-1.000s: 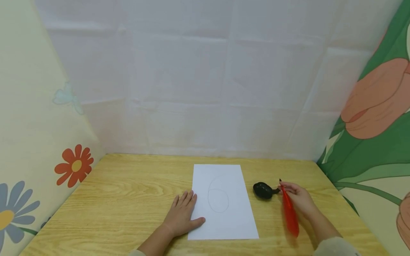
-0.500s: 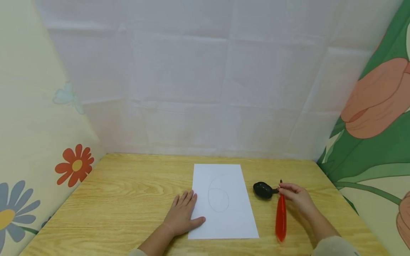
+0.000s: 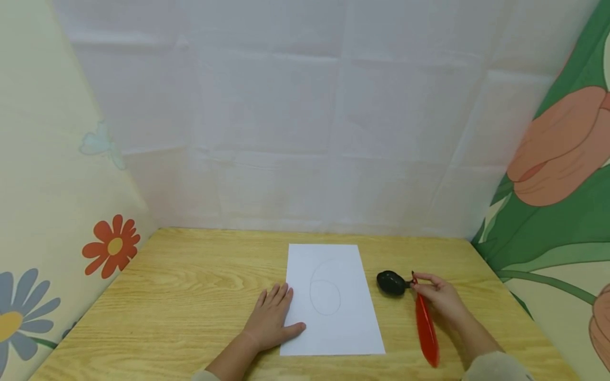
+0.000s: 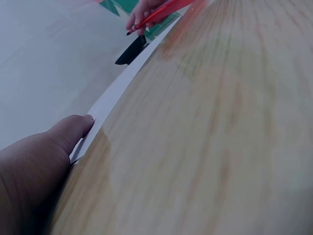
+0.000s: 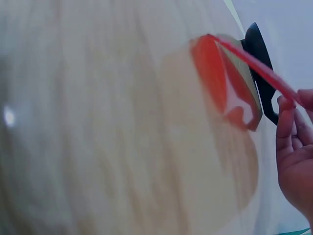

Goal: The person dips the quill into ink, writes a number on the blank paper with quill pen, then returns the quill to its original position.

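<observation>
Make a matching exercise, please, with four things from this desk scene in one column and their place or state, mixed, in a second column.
Things:
1. red feather quill
2. sheet of paper
3. black ink pot
4. left hand

Places or states:
A. stands between the paper and the right hand
B. rests flat on the paper's left edge
C. pinched by the right hand
D. bears a faint oval outline

Pairs: 1-C, 2-D, 3-A, 4-B
</observation>
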### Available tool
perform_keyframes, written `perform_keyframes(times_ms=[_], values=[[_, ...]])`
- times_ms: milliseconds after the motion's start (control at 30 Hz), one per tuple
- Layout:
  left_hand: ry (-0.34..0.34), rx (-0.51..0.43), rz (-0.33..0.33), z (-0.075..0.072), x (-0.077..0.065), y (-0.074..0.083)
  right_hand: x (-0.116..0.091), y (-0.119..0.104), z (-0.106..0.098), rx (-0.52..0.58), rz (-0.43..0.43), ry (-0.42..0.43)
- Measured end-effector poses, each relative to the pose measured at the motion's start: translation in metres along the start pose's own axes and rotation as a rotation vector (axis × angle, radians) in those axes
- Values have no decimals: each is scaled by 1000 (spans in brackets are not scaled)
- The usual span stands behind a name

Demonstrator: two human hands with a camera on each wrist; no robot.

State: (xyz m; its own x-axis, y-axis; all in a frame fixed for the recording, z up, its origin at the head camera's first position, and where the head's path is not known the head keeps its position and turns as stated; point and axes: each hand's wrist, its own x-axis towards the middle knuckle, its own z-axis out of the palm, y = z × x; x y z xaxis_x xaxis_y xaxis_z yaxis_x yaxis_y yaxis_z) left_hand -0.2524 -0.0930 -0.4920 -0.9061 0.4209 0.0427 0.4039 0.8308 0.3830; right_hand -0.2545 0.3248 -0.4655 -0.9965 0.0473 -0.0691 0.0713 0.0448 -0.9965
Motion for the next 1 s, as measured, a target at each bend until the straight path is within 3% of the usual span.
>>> perform_keyframes(times_ms=[300, 500, 733, 1000], values=[[12, -9, 4, 3, 1, -2, 0, 2, 3, 1, 92, 32], [7, -5, 0, 2, 1, -1, 1, 5, 5, -42, 96, 79], [0, -9, -6, 1, 0, 0, 1, 5, 9, -259, 103, 143], [-7, 1, -4, -1, -1, 1, 4, 6, 12, -529, 29, 190]])
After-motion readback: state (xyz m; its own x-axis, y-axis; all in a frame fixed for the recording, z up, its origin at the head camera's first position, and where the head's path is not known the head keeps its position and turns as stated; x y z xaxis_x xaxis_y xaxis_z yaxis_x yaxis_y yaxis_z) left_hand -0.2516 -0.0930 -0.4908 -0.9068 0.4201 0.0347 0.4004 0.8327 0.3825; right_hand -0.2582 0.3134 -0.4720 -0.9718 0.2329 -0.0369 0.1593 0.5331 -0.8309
